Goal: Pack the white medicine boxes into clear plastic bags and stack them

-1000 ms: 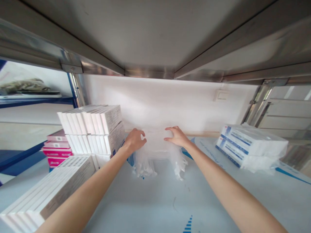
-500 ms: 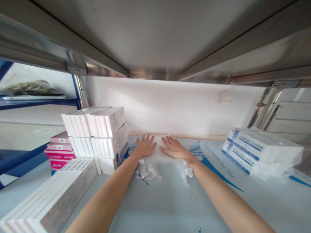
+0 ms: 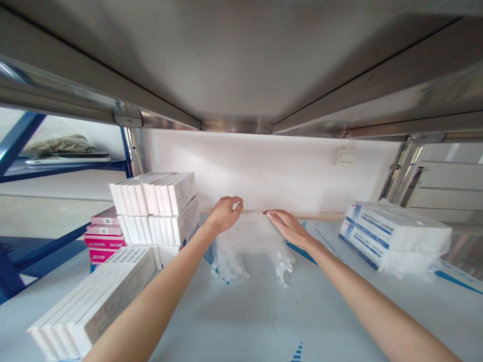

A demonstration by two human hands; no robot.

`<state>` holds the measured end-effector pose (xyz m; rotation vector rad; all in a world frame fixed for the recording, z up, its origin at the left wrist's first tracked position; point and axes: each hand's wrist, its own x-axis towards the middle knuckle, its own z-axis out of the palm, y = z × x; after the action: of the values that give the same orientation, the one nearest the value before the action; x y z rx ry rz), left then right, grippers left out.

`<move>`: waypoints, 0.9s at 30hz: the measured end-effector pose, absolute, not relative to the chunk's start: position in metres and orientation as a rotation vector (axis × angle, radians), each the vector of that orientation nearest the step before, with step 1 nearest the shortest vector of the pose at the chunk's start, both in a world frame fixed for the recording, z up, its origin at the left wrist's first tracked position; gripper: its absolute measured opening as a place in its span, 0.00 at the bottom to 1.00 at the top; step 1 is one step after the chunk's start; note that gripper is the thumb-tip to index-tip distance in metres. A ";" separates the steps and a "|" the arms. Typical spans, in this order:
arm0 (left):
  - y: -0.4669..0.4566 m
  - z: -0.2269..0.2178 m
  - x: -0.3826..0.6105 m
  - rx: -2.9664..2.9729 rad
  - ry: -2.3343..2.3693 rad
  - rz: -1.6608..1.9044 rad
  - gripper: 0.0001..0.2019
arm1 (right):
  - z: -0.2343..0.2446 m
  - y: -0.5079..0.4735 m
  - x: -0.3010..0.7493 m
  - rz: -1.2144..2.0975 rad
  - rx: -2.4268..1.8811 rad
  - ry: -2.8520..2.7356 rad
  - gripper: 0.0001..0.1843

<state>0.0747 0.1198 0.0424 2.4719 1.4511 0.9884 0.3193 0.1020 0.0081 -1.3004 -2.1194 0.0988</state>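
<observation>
A stack of thin white plastic bags lies at the back of the shelf, close to the wall, with crumpled handles toward me. At its left rear corner is my left hand, raised, fingers loosely bent and a gap between thumb and forefinger. Nothing shows in that hand. My right hand rests along the right rear edge of the bags, its fingers stretched inward and the thumb beside them. I see no bag gripped in it, though the far side of its fingers is hidden.
White boxes stand stacked on the left, by pink boxes and a nearer row of white boxes. Plastic-wrapped white-and-blue packs sit on the right. A metal shelf hangs low overhead. A wall switch is behind.
Both hands were spread flat on the bags. The left has lifted off and curled; the right has turned to the bags' right rear edge. The view has shifted slightly.
</observation>
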 end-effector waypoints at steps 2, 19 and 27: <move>0.088 0.056 0.084 2.536 1.300 0.980 0.18 | 0.011 0.081 0.332 0.162 -1.271 -2.123 0.25; -0.025 -0.028 0.247 2.989 0.740 0.560 0.19 | 0.013 -0.015 0.489 -0.937 -1.721 -1.495 0.24; -0.012 -0.038 0.288 2.991 0.809 0.626 0.17 | 0.021 -0.003 0.519 -0.921 -2.034 -1.521 0.29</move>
<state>0.2878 -0.0121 -0.0380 2.9910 0.8089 0.6261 0.5191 -0.0027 0.0208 -2.0339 -1.5214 -0.9214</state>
